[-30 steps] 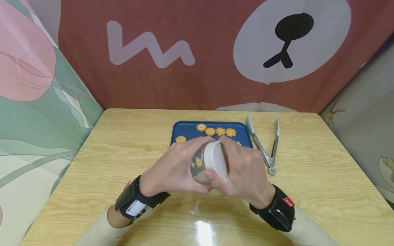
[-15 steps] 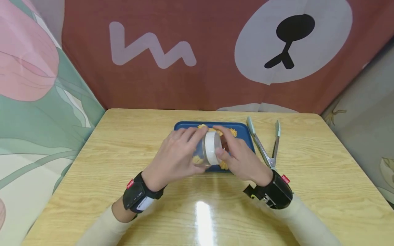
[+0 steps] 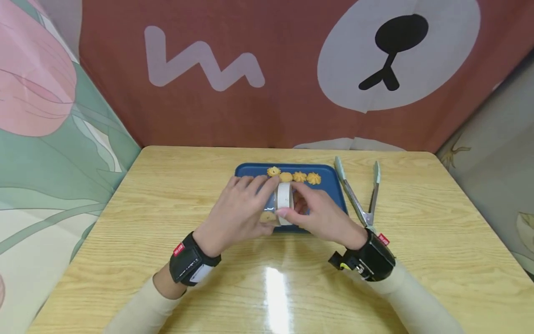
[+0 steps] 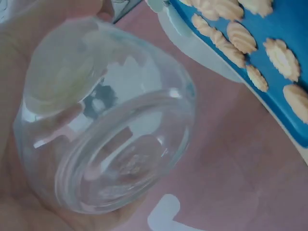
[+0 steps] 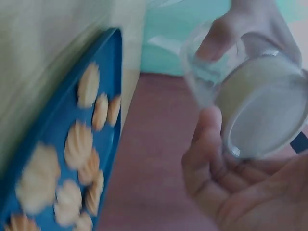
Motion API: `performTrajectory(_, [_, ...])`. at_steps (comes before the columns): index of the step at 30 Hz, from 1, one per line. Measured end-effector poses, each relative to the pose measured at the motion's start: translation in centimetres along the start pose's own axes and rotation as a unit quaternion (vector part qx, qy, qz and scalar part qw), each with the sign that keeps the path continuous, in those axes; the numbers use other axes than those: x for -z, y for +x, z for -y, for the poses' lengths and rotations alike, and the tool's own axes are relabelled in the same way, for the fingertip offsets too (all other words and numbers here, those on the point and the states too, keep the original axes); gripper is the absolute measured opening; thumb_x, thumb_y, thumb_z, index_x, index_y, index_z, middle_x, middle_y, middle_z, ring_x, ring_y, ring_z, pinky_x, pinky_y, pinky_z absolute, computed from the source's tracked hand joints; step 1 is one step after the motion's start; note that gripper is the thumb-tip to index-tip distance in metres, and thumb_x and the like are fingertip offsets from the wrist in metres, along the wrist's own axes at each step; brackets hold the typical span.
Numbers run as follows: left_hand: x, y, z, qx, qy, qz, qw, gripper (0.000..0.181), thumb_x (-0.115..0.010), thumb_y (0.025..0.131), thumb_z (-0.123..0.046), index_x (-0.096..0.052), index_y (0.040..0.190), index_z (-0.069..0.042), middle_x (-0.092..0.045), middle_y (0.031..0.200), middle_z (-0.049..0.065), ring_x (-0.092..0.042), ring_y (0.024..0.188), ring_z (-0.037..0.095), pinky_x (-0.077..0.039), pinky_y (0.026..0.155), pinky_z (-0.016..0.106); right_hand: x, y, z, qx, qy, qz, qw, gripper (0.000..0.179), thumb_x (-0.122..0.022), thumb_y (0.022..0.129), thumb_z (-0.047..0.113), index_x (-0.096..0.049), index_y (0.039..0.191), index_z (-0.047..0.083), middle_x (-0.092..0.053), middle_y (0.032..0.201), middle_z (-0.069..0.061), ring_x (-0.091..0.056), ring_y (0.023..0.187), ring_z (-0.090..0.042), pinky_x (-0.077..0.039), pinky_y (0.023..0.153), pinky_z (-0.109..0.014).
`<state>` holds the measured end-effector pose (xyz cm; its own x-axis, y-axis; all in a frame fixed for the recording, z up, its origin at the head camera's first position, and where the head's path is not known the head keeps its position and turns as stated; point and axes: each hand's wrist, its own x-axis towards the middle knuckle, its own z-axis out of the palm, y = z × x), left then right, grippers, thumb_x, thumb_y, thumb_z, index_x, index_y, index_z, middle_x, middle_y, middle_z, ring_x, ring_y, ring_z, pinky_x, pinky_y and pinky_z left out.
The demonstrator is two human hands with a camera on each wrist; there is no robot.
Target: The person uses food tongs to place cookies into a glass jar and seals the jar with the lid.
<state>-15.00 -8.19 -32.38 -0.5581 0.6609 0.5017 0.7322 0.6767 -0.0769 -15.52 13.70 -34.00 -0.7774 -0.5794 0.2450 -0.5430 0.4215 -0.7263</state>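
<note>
A clear jar point(image 4: 110, 110) lies tipped sideways in the air between both hands, over the near part of the blue tray point(image 3: 333, 188). Its white lid point(image 3: 284, 198) faces right. My left hand point(image 3: 235, 211) is wrapped around the jar's body from the left. With thumb and fingers, my right hand point(image 3: 327, 215) grips the rim of the lid. In the right wrist view the lid's flat top point(image 5: 269, 120) shows, and the lid sits on the jar's mouth. A pale yellow patch shows through the glass; whether it is inside the jar, I cannot tell.
Several piped cookies point(image 3: 300, 176) lie on the tray, some hidden behind the hands in the head view. Metal tongs point(image 3: 354, 199) with pale tips lie spread to the tray's right. The wooden table point(image 3: 167, 185) ends at a brown printed backdrop point(image 3: 208, 120).
Both hands have moved the jar slightly forward over the tray and turned it more sideways, so the lid's top faces right. The right hand has shifted its hold on the lid.
</note>
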Motion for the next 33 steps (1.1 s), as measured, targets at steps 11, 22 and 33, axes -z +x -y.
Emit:
performTrajectory(11, [0.4,-0.2,0.9,-0.002,-0.068,0.016,0.9976,0.095,-0.080,0.054,-0.054,-0.048,0.127,-0.002,-0.063,0.101,0.010,-0.058,0.080,0.023,-0.055,0.064,0.042,0.8,0.3,0.0,0.174,-0.142,-0.012,0.9744,0.094,-0.072,0.076,0.051,-0.023,0.146,0.011,-0.042,0.134,-0.009,-0.049,0.109,-0.016,-0.054,0.079,-0.035])
performTrajectory(22, [0.9,-0.1,0.2,-0.009,-0.018,0.024,0.9995,0.095,-0.082,0.056,-0.054,-0.046,0.128,-0.005,-0.061,0.111,0.013,-0.054,0.095,0.033,-0.050,0.081,0.050,1.3,-0.3,0.5,-0.040,0.011,0.055,0.9976,0.041,-0.050,0.095,0.048,-0.052,0.120,0.016,-0.067,0.080,0.000,-0.063,0.061,-0.010,-0.056,0.053,-0.036])
performTrajectory(33, [1.5,-0.2,1.1,0.009,-0.040,0.034,0.9986,0.100,-0.082,0.053,-0.056,-0.046,0.128,-0.001,-0.059,0.114,0.014,-0.053,0.098,0.031,-0.049,0.082,0.051,0.7,0.1,0.6,0.232,-0.166,-0.091,0.9541,0.085,-0.085,0.062,0.033,-0.045,0.130,0.001,-0.057,0.116,-0.010,-0.057,0.096,-0.018,-0.056,0.074,-0.038])
